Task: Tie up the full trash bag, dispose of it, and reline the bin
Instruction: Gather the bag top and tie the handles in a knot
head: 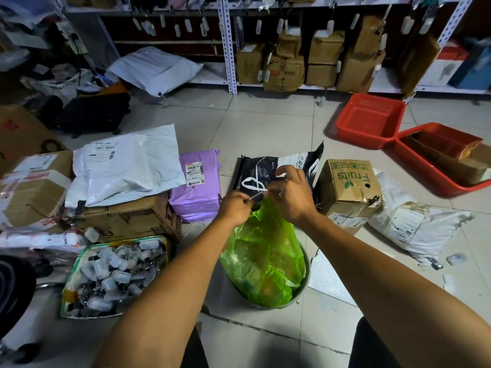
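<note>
1. A brown cardboard box (350, 185) just right of the hands carries the green word "Fruits", seen upside down
2. The white shipping labels on the purple plastic-wrapped parcel (197, 185) at left and the white poly mailer (125, 166) beyond it show barcodes; their print is too small to read
3. The translucent green plastic trash bag (265, 257) sits in a round grey bin (306, 274) on the tiled floor, near centre, its neck gathered upward
4. The left hand (234, 207) is closed, pinching a thin strip at the bag's top
5. The right hand (292, 193) has its fingers curled, nipping the same strip beside the left hand
</note>
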